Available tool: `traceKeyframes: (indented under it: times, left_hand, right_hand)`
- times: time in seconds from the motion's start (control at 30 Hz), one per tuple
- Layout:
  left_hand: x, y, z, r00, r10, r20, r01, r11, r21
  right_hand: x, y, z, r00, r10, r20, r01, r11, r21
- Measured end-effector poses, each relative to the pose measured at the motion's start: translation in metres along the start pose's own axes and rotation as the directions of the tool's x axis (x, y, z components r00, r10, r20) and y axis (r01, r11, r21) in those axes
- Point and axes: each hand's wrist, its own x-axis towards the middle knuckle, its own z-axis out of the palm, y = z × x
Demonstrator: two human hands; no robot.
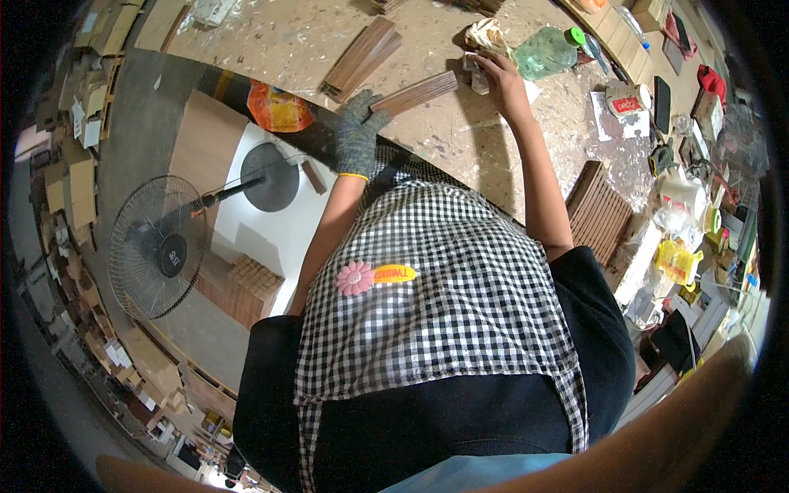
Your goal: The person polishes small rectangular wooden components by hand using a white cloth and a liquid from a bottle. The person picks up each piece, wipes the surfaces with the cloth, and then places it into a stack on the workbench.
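My left hand [359, 131], in a grey knitted glove with a yellow cuff, grips the near left end of a brown wooden strip [417, 94] at the workbench edge. The strip lies slanted, its far end pointing right. My bare right hand [503, 80] is beyond that end, fingers bent down on a small pale, partly clear thing [477, 80] that I cannot make out. Touching distance from those fingers, a crumpled cream cloth [487, 35] lies beside a green-tinted plastic bottle [546, 52] with a bright green cap. More brown strips [362, 59] lie stacked beyond my left hand.
The paint-spattered workbench [271, 37] spans the top. At right are a row of brown strips [598, 212], a white-and-red cup [628, 100] and a dark phone [662, 105]. A standing fan [160, 246] and an orange bag [279, 108] are at left.
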Motion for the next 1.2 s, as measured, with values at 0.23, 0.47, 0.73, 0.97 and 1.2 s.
traceKeyframes:
  times: [0.23,0.47,0.73,0.97,1.2]
  left_hand:
    - [-0.001,-0.007,-0.006,0.997,0.064,0.048,-0.07,0.987,0.146]
    - [0.006,0.006,-0.003,0.983,0.071,0.171,-0.089,0.991,0.1]
    - [0.006,0.012,0.009,0.988,-0.042,0.149,0.032,0.997,0.072]
    - [-0.009,0.003,-0.007,0.993,0.114,0.036,-0.118,0.984,0.135]
    - [-0.011,-0.012,-0.034,0.981,0.192,0.001,-0.174,0.887,0.428]
  right_hand:
    - [0.005,-0.09,0.031,0.977,-0.181,0.113,0.164,0.975,0.15]
    - [0.015,-0.125,0.046,0.923,-0.33,0.2,0.34,0.94,-0.018]
    - [0.003,-0.137,0.042,0.898,-0.375,0.23,0.381,0.924,0.017]
    - [-0.013,-0.03,0.032,0.996,-0.075,-0.042,0.071,0.993,-0.096]
    - [-0.009,-0.023,0.007,0.937,0.307,-0.167,-0.219,0.887,0.407]
